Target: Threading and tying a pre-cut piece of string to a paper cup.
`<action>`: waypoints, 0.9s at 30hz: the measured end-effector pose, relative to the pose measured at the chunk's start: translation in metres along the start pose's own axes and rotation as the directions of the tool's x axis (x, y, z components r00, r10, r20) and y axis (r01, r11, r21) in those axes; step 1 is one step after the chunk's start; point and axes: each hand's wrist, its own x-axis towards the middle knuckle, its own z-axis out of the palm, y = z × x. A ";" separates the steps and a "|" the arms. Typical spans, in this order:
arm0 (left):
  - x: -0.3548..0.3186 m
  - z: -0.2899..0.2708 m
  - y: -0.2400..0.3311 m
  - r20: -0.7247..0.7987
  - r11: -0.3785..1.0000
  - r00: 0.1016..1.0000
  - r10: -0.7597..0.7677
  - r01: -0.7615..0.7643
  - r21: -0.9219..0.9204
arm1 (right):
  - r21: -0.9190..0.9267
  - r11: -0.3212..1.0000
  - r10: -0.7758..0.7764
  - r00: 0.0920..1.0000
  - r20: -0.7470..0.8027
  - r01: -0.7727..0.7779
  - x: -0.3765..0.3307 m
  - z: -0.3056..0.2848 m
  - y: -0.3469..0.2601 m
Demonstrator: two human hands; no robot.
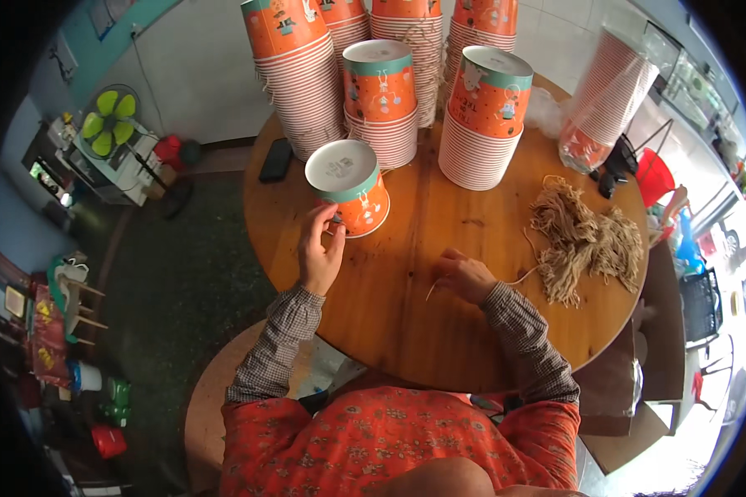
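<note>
A single orange paper bucket with a green band stands upside down on the round wooden table, its white base up. My left hand is at its near left side, fingertips against the wall, thumb and fingers apart and not wrapped round it. Farther right and nearer to me, my right hand is closed with a thin tan string in its fingers. One short end of it pokes out below the fingers, and a strand shows on the other side toward a heap of tan strings. My right fingertips are partly hidden.
Tall stacks of nested paper buckets line the far side, with shorter stacks before them. A dark phone lies at the left edge. A plastic-wrapped stack leans far right, near black objects. A green fan stands beyond.
</note>
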 end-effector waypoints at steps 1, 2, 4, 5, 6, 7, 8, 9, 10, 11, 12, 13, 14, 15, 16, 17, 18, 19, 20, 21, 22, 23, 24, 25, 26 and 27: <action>0.006 0.001 -0.005 0.020 0.996 0.999 0.036 -0.038 0.085 | 0.001 1.000 0.006 0.998 0.065 -0.006 0.001 0.005 0.001; 0.016 0.004 -0.001 0.049 0.984 0.996 0.072 -0.078 0.161 | -0.027 0.999 -0.035 0.999 0.008 0.036 0.000 0.009 0.006; 0.038 0.007 0.003 0.033 0.941 0.987 0.157 -0.160 0.298 | -0.046 0.999 -0.002 0.997 0.075 0.005 0.001 0.015 0.008; 0.048 0.007 0.003 0.046 0.912 0.978 0.206 -0.208 0.355 | -0.084 0.996 0.042 0.989 0.141 -0.030 0.002 0.016 0.007; 0.055 0.010 0.000 0.071 0.887 0.968 0.241 -0.249 0.389 | -0.061 0.998 0.001 0.995 0.100 0.005 0.000 0.018 0.007; 0.061 0.013 0.000 0.081 0.884 0.967 0.242 -0.254 0.393 | -0.050 0.999 0.001 0.995 0.096 0.004 -0.002 0.019 0.007; 0.065 0.015 0.001 0.142 0.839 0.954 0.264 -0.299 0.455 | 0.021 1.000 -0.023 1.000 0.015 0.023 -0.004 0.020 0.008; 0.069 0.018 0.000 0.202 0.788 0.938 0.281 -0.346 0.509 | 0.090 0.995 -0.039 0.997 -0.067 0.045 -0.005 0.020 0.009; 0.069 0.022 0.004 0.216 0.778 0.939 0.268 -0.343 0.527 | 0.099 0.994 -0.034 0.997 -0.067 0.040 -0.008 0.016 0.006; 0.069 0.022 0.000 0.235 0.773 0.938 0.255 -0.344 0.533 | 0.282 0.959 0.009 0.997 -0.076 0.013 -0.010 0.010 0.002; 0.068 0.020 -0.009 0.254 0.769 0.936 0.242 -0.345 0.538 | 0.453 0.891 0.051 0.996 -0.077 -0.011 -0.011 0.006 -0.001; 0.070 0.020 -0.011 0.217 0.783 0.950 0.226 -0.310 0.539 | 0.458 0.889 0.053 0.996 -0.078 -0.012 -0.012 0.006 0.000; 0.072 0.018 -0.013 0.200 0.810 0.959 0.200 -0.276 0.517 | 0.606 0.794 0.110 0.991 -0.079 -0.040 -0.012 0.005 -0.001; 0.071 0.015 -0.015 0.182 0.835 0.968 0.173 -0.242 0.494 | 0.736 0.675 0.164 0.984 -0.070 -0.060 -0.013 0.005 -0.003; 0.074 0.014 -0.014 0.140 0.859 0.971 0.193 -0.236 0.454 | 0.734 0.677 0.162 0.984 -0.079 -0.052 -0.011 0.004 -0.001; 0.077 0.009 -0.013 0.064 0.938 0.993 0.098 -0.114 0.328 | 0.796 0.601 0.224 0.971 -0.085 -0.069 -0.010 0.003 0.003; 0.080 0.002 -0.013 0.003 0.983 1.000 -0.007 0.006 0.185 | 0.851 0.519 0.285 0.955 -0.086 -0.078 -0.009 0.001 0.007; 0.082 -0.002 -0.005 -0.041 0.994 0.998 -0.037 0.042 0.104 | 0.899 0.430 0.355 0.931 -0.079 -0.087 -0.010 0.001 0.016; 0.082 -0.003 0.002 -0.060 0.982 0.984 -0.169 0.163 -0.099 | 0.846 0.532 0.359 0.915 -0.182 -0.041 -0.012 -0.002 0.026; 0.080 -0.005 0.010 -0.025 0.878 0.899 -0.437 0.420 -0.230 | 0.833 0.552 0.406 0.883 -0.237 -0.030 -0.014 -0.008 0.035; 0.069 -0.016 0.001 0.051 0.761 0.842 -0.537 0.510 -0.401 | 0.823 0.568 0.430 0.857 -0.285 -0.011 -0.013 -0.016 0.033; 0.053 -0.025 -0.020 0.150 0.600 0.776 -0.613 0.581 -0.550 | 0.824 0.566 0.472 0.823 -0.315 -0.010 -0.013 -0.022 0.031; 0.035 -0.018 -0.042 0.219 0.407 0.665 -0.714 0.649 -0.643 | 0.837 0.547 0.508 0.795 -0.333 0.001 -0.013 -0.024 0.035; 0.019 -0.007 -0.055 0.295 0.271 0.620 -0.727 0.653 -0.707 | 0.849 0.528 0.548 0.759 -0.351 0.010 -0.012 -0.025 0.039; 0.003 0.003 -0.063 0.374 0.124 0.572 -0.730 0.649 -0.751 | 0.851 0.525 0.553 0.752 -0.359 0.021 -0.011 -0.027 0.037; -0.006 0.014 -0.069 0.404 0.071 0.557 -0.726 0.645 -0.761 | 0.847 0.531 0.563 0.740 -0.367 0.015 -0.010 -0.027 0.032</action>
